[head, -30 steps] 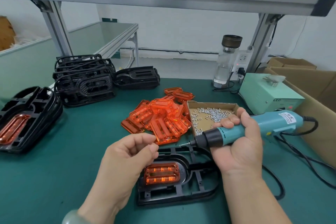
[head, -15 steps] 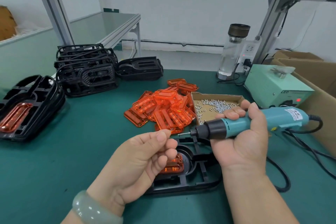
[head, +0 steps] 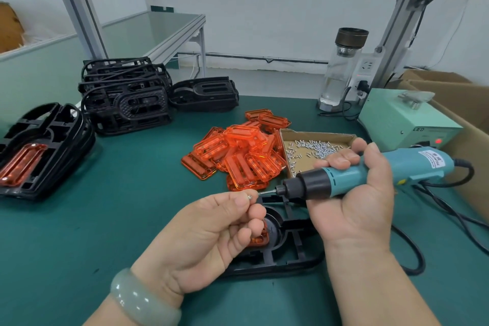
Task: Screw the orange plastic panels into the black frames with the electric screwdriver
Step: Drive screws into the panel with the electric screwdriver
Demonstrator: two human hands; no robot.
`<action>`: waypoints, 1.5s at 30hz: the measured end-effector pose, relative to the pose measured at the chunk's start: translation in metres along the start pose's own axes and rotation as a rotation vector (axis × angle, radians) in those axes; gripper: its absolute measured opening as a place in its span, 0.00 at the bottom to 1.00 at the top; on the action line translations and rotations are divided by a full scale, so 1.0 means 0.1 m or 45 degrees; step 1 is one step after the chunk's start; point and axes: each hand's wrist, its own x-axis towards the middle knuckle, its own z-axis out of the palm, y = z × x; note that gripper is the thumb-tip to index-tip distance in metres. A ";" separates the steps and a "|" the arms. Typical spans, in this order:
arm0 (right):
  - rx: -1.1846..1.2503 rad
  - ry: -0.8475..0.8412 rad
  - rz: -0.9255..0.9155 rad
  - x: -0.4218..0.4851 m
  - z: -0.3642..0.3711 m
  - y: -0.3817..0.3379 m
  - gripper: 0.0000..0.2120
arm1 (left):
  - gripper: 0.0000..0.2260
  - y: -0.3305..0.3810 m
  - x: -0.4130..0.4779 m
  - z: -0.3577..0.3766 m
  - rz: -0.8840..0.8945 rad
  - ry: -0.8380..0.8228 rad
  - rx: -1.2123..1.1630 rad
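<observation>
- left grip [head: 206, 233] is raised over the near black frame [head: 291, 254], with thumb and forefinger pinching a small screw [head: 248, 196]; other fingers curled in, pale green bracelet [head: 143, 302] on the wrist
- right grip [head: 354, 201] is clenched round the electric screwdriver [head: 338, 181]; the body is roughly level with the nose pointing left
- bit tip [head: 267, 191] is just beside the screw; can't tell if they touch
- black frame lies flat on the green tabletop [head: 119, 219] under both hands; the orange panel [head: 260, 238] sits in it, mostly hidden behind the left fingers
- pile of orange panels [head: 238, 156] is mid-tabletop, just behind the frame; the cardboard screw tray [head: 317, 136] is against the pile's right side
- far left: fitted frame [head: 45, 151] with an orange panel in it; behind it a stack of bare frames [head: 127, 98], with a single frame [head: 206, 94] beside the stack
- right rear: pale green power box [head: 402, 124] with its red lamp lit, and a glass bottle [head: 341, 71] with a dark cap near it
- black cable [head: 412, 254] leaves the screwdriver's tail and loops on the tabletop
- cardboard boxes [head: 455, 98] at the right edge
</observation>
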 end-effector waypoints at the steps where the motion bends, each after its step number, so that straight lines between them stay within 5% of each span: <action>1: 0.002 0.000 0.001 0.00 0.00 0.00 0.07 | 0.05 0.00 0.00 0.00 -0.001 -0.006 0.006; 24: -0.033 -0.029 -0.004 0.01 -0.03 0.05 0.03 | 0.05 -0.05 0.01 0.00 0.135 0.015 0.181; 42: -0.089 -0.118 -0.039 0.00 -0.04 0.04 0.03 | 0.11 -0.09 0.03 -0.01 0.491 0.172 0.572; 45: -0.103 -0.133 -0.052 0.01 -0.03 0.05 0.07 | 0.06 -0.10 0.03 -0.01 0.550 0.216 0.685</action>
